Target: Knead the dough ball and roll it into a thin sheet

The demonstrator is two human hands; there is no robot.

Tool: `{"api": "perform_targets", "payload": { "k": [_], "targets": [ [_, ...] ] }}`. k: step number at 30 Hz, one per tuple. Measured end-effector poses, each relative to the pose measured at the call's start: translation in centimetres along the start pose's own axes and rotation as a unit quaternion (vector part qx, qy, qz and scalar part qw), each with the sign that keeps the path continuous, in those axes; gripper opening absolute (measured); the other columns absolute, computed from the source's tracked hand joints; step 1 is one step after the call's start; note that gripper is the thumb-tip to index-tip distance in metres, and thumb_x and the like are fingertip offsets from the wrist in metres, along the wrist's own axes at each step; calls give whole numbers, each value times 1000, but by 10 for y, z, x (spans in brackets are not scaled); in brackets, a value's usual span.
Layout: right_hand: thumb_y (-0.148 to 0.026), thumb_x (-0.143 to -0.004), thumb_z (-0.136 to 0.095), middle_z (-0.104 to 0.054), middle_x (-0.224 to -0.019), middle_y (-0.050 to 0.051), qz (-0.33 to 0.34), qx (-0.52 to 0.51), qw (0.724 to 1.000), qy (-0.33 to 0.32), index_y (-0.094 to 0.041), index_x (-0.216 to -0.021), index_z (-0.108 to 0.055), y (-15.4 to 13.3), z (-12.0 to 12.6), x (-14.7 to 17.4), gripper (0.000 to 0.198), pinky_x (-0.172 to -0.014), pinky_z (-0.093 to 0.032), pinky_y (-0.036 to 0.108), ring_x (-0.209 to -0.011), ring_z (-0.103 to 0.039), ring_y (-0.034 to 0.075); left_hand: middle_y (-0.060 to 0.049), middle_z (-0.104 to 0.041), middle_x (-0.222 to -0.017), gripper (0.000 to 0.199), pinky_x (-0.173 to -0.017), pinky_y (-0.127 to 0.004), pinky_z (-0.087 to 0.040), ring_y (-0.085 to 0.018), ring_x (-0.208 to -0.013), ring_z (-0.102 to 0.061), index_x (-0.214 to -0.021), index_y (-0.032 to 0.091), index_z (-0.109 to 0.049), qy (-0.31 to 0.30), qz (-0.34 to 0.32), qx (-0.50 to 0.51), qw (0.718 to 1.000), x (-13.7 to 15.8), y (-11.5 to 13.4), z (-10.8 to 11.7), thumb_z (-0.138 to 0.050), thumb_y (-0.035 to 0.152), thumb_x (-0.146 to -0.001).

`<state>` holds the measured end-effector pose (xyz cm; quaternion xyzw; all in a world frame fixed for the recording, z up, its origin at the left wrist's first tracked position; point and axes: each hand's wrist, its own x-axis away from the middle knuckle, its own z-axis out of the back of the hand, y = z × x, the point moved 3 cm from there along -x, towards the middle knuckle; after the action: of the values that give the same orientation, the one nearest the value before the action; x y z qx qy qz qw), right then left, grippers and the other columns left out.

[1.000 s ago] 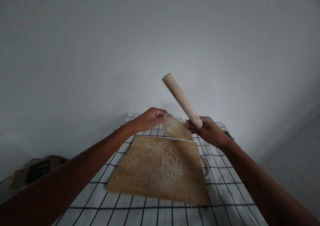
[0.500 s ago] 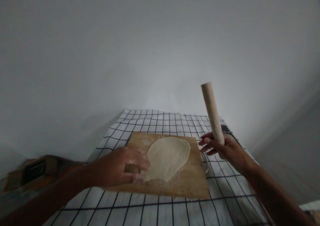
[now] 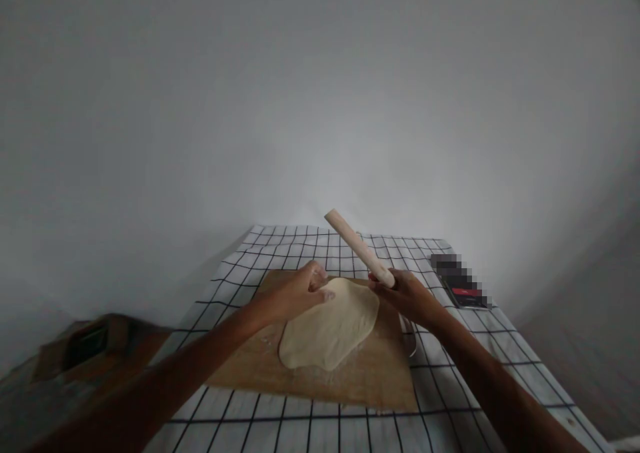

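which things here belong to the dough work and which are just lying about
In use:
- rolling pin, in the right hand
- dough sheet, with the left hand at its edge
- wooden board, under the dough

Apparently just lying about:
- dark item, right side of the checked cloth
- box-like thing, low left, too dim to identify

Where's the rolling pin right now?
In the head view, just right of centre, the rolling pin is held tilted in the right hand, appearing above the dough.
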<state>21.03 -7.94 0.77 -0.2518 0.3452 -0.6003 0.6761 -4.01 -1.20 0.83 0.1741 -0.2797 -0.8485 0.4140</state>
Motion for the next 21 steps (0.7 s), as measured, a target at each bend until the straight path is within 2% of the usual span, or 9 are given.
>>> {"api": "perform_targets", "payload": {
  "k": [2, 4, 7, 9, 12, 16, 19, 21],
  "targets": [
    [-48, -87, -62, -70, -82, 6, 1, 15, 1000, -19, -15, -95, -71, -2, -6, -8, 35, -68, -48, 32, -77, -64, 22, 0, -64, -80, 31, -61, -27, -41, -19, -73, -62, -92, 22, -59, 26, 1, -26, 999, 0, 4, -2, -50, 52, -91],
    [-47, -85, -65, -68, -83, 6, -5, 33, 999, -36, -14, -89, -70, -2, -11, -15, 34, -64, -46, 30, -74, -62, 20, -1, -64, -80, 32, -64, -28, -40, -19, -74, -62, -84, 22, -59, 72, -29, -75, 994, 3, 12, -3, -44, 48, -96],
    [-46, -82, -68, -65, -90, 7, 12, 31, 998, -55, -14, -85, -67, -5, -17, -20, 32, -65, -44, 28, -74, -58, 16, 0, -65, -82, 27, -68, -29, -41, -19, -77, -62, -90, 23, -58, 116, -69, -70, 988, 13, 27, -2, -39, 41, -100],
    [-47, -83, -67, -63, -90, 5, 41, -6, 997, -61, -15, -86, -65, -9, -17, -17, 33, -64, -44, 27, -74, -55, 15, 0, -67, -84, 25, -69, -29, -42, -19, -79, -64, -94, 24, -56, 117, -77, -40, 989, 21, 36, 1, -38, 40, -101],
    [-51, -88, -60, -55, -78, 0, 62, -72, 993, -74, -17, -82, -58, -20, -11, -5, 34, -59, -40, 25, -69, -49, 13, 0, -70, -91, 23, -74, -30, -45, -20, -86, -66, -96, 25, -55, 121, -92, -16, 988, 33, 50, 11, -39, 40, -101],
    [-51, -90, -59, -47, -73, -3, 92, -110, 988, -50, -20, -78, -52, -45, 5, 19, 34, -55, -40, 23, -65, -45, 11, 1, -70, -89, 23, -72, -28, -47, -19, -83, -66, -97, 24, -56, 135, -86, -19, 987, 52, 69, 31, -43, 43, -100],
    [-54, -89, -60, -47, -70, -3, 68, -159, 983, -61, -21, -82, -53, -61, 10, 30, 34, -49, -41, 22, -59, -48, 11, 3, -68, -82, 25, -65, -26, -45, -17, -74, -64, -96, 24, -57, 158, -65, -22, 985, 63, 75, 46, -44, 46, -99],
    [-56, -88, -60, -48, -67, -4, 51, -175, 980, -79, -22, -84, -55, -64, 7, 29, 35, -45, -40, 22, -54, -48, 11, 4, -66, -75, 27, -60, -26, -42, -16, -67, -61, -95, 24, -57, 153, -54, -31, 986, 61, 70, 50, -44, 47, -99]
  ]
}}
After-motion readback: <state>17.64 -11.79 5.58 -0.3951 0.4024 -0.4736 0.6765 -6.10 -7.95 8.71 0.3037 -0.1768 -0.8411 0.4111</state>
